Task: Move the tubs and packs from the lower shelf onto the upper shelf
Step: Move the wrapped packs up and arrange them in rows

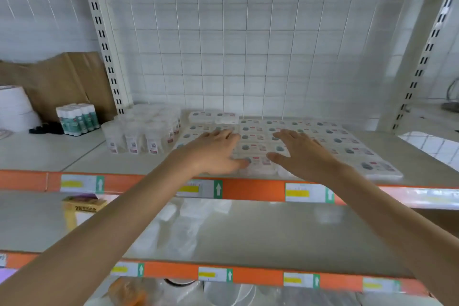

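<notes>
My left hand (213, 154) and right hand (303, 156), fingers spread, holding nothing, over the packs (347, 143) — dragging back could spill them off the upper shelf (129, 164).

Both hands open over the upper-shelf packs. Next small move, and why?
Probably lower both hands to the lower shelf: left hand and right hand are open over the packs, holding nothing, and blurred pale items seem to sit there.

A shop: metal shelving on slotted uprights (103, 40), orange edge strips (253, 190) carrying price labels (196, 189) (yellow patch, green arrow) on the near side of the fingers (223, 133), identical packs (347, 141) in rows under and beyond them, tubs (139, 136) to their left.
</notes>
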